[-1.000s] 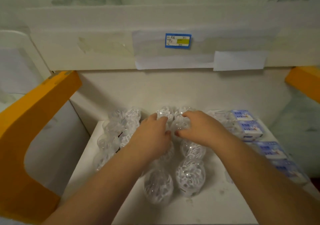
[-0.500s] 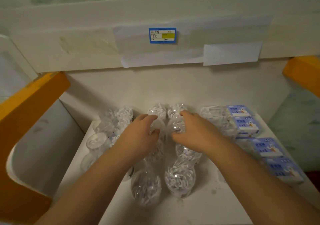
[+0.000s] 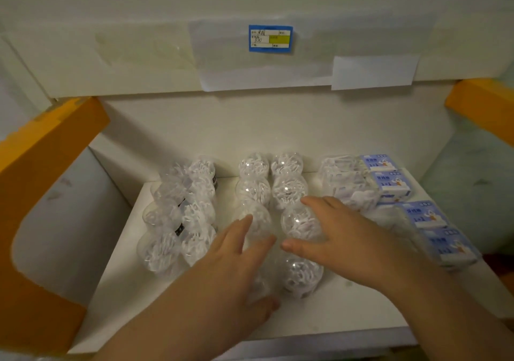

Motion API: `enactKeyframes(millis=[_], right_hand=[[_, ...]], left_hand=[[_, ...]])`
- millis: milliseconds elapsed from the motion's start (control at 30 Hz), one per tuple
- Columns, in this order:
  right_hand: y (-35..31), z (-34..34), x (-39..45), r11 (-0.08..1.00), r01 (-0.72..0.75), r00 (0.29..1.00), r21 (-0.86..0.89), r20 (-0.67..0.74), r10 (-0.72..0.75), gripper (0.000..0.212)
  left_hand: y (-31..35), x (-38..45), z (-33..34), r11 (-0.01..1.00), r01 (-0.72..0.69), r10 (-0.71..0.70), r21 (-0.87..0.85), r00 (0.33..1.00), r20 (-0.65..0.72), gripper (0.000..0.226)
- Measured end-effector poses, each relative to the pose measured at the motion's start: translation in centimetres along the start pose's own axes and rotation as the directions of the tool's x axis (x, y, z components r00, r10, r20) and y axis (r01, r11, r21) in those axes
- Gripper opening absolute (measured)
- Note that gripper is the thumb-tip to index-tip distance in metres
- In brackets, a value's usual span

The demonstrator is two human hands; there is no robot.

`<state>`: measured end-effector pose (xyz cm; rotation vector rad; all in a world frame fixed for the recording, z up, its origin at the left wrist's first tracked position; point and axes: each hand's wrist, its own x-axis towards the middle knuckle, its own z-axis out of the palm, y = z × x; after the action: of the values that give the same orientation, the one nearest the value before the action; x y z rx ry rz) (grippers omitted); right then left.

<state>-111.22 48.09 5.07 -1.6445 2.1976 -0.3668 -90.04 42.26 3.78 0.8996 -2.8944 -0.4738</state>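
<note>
Squaring up the jar rows

Left hand (image 3: 233, 260) and right hand (image 3: 345, 238) flank the middle double row of clear jars (image 3: 289, 191) on the shelf (image 3: 361, 305), fingers straight and relaxed, gripping nothing (palms inward). Likely step: aligning. Next: gentle inward press on the front jar (image 3: 301, 275).

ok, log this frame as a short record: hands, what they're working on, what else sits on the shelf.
left hand: open, fingers straight, over the near left jars
right hand: open, fingers straight, over the near right jars
contact: touching or hovering, cannot tell
work items: clear round plastic jars of small white pieces, two columns, mid-shelf
left group: second cluster of clear jars
right side: blue-and-white printed boxes, one row
surface: white shelf
above: blue-bordered paper label
</note>
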Motion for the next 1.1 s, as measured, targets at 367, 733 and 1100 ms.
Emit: enactKeyframes(millis=[367, 733, 1100], right_hand=[[2.1, 0.9, -1.5, 0.984, 0.171, 0.981, -0.039, 0.097, -0.167, 0.12], [3.9, 0.6, -2.7, 0.96, 0.276, 0.96, -0.052, 0.057, -0.274, 0.1], [5.4, 0.7, -2.7, 0.922, 0.387, 0.922, 0.013, 0.007, -0.387, 0.094]], left_hand=[[0.2, 0.1, 2.2, 0.996, 0.05, -0.044, 0.08, 0.996, -0.078, 0.094], [2.5, 0.5, 2.9, 0.964, 0.25, -0.238, 0.089, 0.963, -0.13, 0.094], [3.6, 0.6, 3.3, 0.945, 0.327, -0.322, 0.003, 0.935, -0.148, 0.107]])
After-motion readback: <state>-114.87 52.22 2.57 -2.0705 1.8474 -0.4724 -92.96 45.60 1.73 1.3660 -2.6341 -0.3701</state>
